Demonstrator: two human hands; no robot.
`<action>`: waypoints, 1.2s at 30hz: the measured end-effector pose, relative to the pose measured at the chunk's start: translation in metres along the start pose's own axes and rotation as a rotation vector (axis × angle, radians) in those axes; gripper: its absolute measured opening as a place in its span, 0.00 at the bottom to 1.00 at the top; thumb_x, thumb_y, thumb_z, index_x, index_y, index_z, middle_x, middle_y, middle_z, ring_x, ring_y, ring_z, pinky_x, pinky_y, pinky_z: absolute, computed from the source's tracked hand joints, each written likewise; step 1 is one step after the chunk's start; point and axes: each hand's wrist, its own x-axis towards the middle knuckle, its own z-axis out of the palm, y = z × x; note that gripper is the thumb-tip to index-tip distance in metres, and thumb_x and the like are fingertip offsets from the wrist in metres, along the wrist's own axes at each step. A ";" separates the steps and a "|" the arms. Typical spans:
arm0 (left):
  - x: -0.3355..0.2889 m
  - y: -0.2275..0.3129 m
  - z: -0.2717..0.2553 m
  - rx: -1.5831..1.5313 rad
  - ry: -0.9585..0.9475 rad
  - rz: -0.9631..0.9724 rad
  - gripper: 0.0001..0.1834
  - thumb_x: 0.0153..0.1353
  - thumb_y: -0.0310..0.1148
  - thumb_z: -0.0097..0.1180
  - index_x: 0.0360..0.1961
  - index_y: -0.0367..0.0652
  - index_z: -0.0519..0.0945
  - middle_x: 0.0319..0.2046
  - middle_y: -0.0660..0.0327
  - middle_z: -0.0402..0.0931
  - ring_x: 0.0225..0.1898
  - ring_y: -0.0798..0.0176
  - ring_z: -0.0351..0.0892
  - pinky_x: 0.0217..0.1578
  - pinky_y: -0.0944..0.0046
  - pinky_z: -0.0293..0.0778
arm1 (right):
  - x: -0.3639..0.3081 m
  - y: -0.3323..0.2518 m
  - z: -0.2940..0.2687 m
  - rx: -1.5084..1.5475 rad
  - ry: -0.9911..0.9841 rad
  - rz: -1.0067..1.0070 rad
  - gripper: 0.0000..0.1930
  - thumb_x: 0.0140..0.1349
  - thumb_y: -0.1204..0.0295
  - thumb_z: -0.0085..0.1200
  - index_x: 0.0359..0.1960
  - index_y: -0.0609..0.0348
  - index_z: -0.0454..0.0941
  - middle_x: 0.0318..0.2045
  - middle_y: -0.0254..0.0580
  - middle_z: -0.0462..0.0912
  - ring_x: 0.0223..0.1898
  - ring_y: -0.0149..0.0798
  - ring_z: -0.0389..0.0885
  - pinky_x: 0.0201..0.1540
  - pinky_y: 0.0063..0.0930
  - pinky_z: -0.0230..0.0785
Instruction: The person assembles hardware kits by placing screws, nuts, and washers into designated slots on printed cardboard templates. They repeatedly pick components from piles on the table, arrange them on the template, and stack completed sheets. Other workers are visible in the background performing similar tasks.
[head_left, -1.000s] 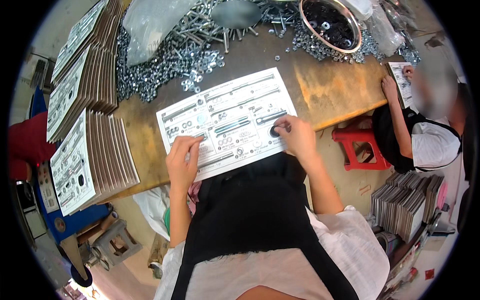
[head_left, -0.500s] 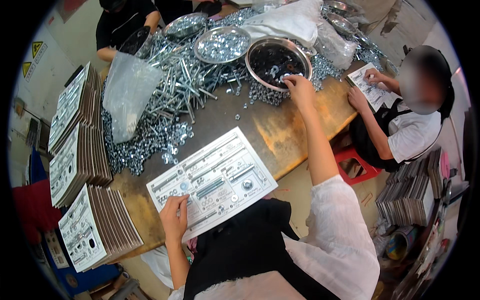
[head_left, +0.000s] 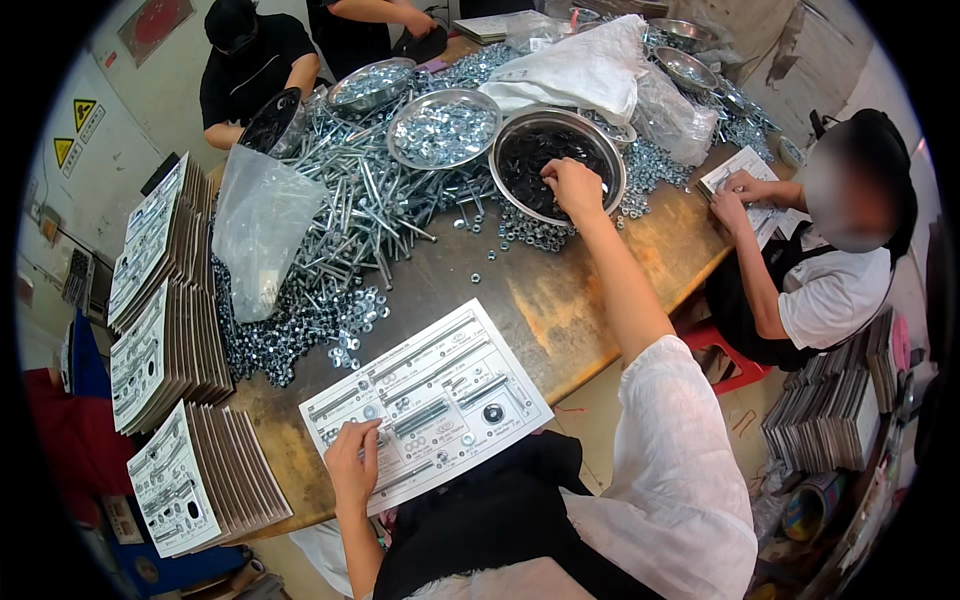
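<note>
Right hand reaching into steel bowl, fingers curled among dark small parts; whether it grips one, cannot tell. Left hand flat on card, fingers pinning near edge. Card lies at table front edge; several slots filled with bolts, washers, others bare. Finished-looking cards stacked left. Loose bolts heaped beyond.

Bare tabletop between printed card and bowl; bolt heap leftward.
</note>
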 end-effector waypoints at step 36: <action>0.007 0.022 0.003 0.073 -0.098 0.002 0.07 0.62 0.21 0.57 0.39 0.38 0.84 0.26 0.55 0.77 0.26 0.57 0.79 0.29 0.62 0.73 | -0.011 0.004 -0.018 0.170 -0.048 -0.005 0.06 0.56 0.70 0.63 0.36 0.45 0.87 0.34 0.39 0.83 0.40 0.46 0.83 0.41 0.40 0.75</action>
